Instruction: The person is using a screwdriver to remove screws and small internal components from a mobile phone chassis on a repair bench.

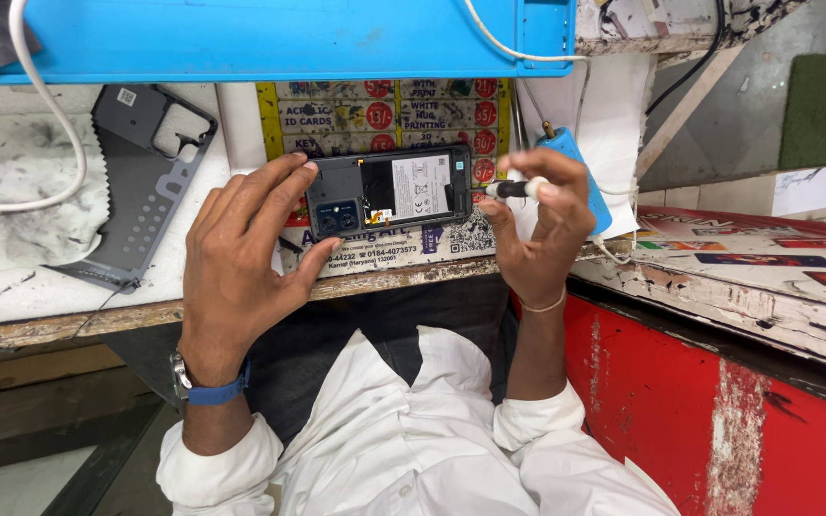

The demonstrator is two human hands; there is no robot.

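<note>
Bench (11, 287): worn white top with a chipped wooden front edge, seen from above. A blue tray (270, 38) lies along its far side, with a white cable (45, 105) running off it to the left. A printed yellow sheet (384, 115) is stuck to the bench under the work.

Grey phone back cover (145, 182): lies flat on the bench, left of the left hand and apart from it.

Opened phone (389, 189): back removed, black internals and a white label showing. It lies lengthwise across the printed sheet, between the two hands and close to the bench's front edge.

Left hand (241, 258): reaches in from below, wrist carrying a blue-strapped watch (205, 387). Thumb and fingers are spread and grasp the phone's left end, at the camera block; thumb at the near edge, index finger at the far edge.

Right hand (542, 229): just right of the phone, fingers curled and closed on a small screwdriver (513, 188). Its dark tip points left toward the phone's right end; whether it touches cannot be told. A blue cylindrical object (580, 177) lies directly behind this hand
</note>
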